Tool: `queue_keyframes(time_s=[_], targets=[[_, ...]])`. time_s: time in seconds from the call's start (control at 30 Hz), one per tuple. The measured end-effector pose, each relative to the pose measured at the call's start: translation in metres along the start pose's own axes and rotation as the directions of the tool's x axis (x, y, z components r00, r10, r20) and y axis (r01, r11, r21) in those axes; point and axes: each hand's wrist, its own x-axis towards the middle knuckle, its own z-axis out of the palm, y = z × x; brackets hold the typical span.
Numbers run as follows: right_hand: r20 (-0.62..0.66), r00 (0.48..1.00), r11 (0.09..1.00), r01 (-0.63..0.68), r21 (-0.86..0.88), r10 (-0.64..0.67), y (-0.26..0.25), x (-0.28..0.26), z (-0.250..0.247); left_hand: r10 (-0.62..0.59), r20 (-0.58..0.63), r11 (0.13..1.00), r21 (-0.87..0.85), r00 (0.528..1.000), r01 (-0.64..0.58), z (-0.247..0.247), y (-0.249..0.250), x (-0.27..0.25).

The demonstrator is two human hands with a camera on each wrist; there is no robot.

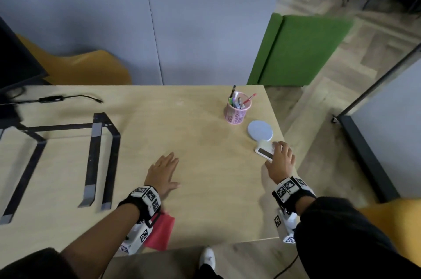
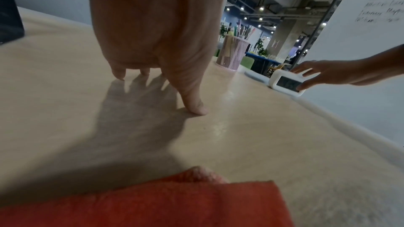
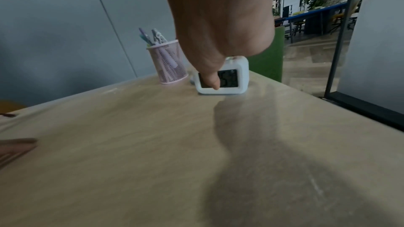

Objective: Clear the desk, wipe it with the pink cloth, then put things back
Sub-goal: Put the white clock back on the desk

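My left hand [image 1: 168, 171] lies flat and open on the light wooden desk [image 1: 205, 199], its fingertips touching the bare top. The pink cloth [image 1: 160, 231] lies folded under that wrist at the desk's front edge, and fills the bottom of the left wrist view as a reddish cloth [image 2: 153, 204]. My right hand [image 1: 274, 155] holds a small white digital clock [image 1: 263, 149] near the desk's right edge. Its fingers reach over the top and its thumb [image 3: 213, 82] presses the clock's dark display [image 3: 229, 78]. The clock [image 2: 284, 82] stands on the desk.
A pink mesh pen cup [image 1: 237, 112] with several pens and a round pale-blue coaster [image 1: 260, 130] stand behind the clock. A black laptop stand [image 1: 100, 158] takes up the left side, with a cable adapter [image 1: 51, 98] and a monitor [image 1: 16, 62] behind it. A green panel [image 1: 296, 51] stands beyond the desk.
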Motion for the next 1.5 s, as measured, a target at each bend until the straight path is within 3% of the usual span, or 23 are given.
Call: queue_keyframes(time_s=[0.27, 0.4, 0.47, 0.57, 0.7, 0.8, 1.0, 1.2, 1.33, 1.5], targets=[[0.057, 0.998, 0.998, -0.043, 0.04, 0.041, 0.015, 0.02, 0.006, -0.012, 0.0, 1.0, -0.025, 1.0, 0.012, -0.004, 0.001, 0.005], [0.065, 0.998, 0.997, -0.007, 0.082, 0.002, 0.003, 0.018, 0.005, -0.021, 0.04, 0.999, -0.025, 0.999, 0.022, -0.011, 0.006, 0.003], [0.078, 0.994, 0.994, 0.065, 0.089, -0.072, -0.013, 0.017, 0.002, -0.018, 0.035, 1.0, -0.008, 0.999, 0.019, -0.023, 0.014, 0.004], [0.107, 0.968, 0.972, 0.222, 0.076, -0.229, -0.051, 0.017, -0.001, 0.041, -0.11, 0.999, -0.025, 0.993, -0.044, -0.05, 0.033, 0.01], [0.122, 0.903, 0.91, 0.397, 0.121, -0.411, -0.116, 0.01, -0.005, 0.181, -0.26, 0.979, -0.048, 0.948, -0.2, -0.093, 0.055, 0.026], [0.116, 0.854, 0.853, 0.479, 0.208, -0.507, -0.164, 0.002, -0.01, 0.21, -0.31, 0.974, -0.015, 0.927, -0.226, -0.118, 0.06, 0.034], [0.074, 0.787, 0.779, 0.584, 0.227, -0.612, -0.227, -0.01, -0.018, 0.178, -0.4, 0.984, 0.082, 0.899, -0.159, -0.136, 0.036, 0.034], [0.09, 0.773, 0.761, 0.587, 0.277, -0.628, -0.236, -0.021, -0.005, 0.165, -0.379, 0.963, 0.263, 0.91, -0.065, -0.135, 0.006, 0.03], [0.212, 0.779, 0.798, 0.525, 0.295, -0.59, -0.217, -0.03, 0.016, 0.066, -0.34, 0.971, 0.239, 0.938, 0.019, -0.135, -0.016, 0.035], [0.392, 0.73, 0.829, 0.503, 0.246, -0.559, -0.173, -0.054, 0.05, -0.051, -0.273, 0.982, 0.16, 0.961, 0.097, -0.136, -0.047, 0.044]])
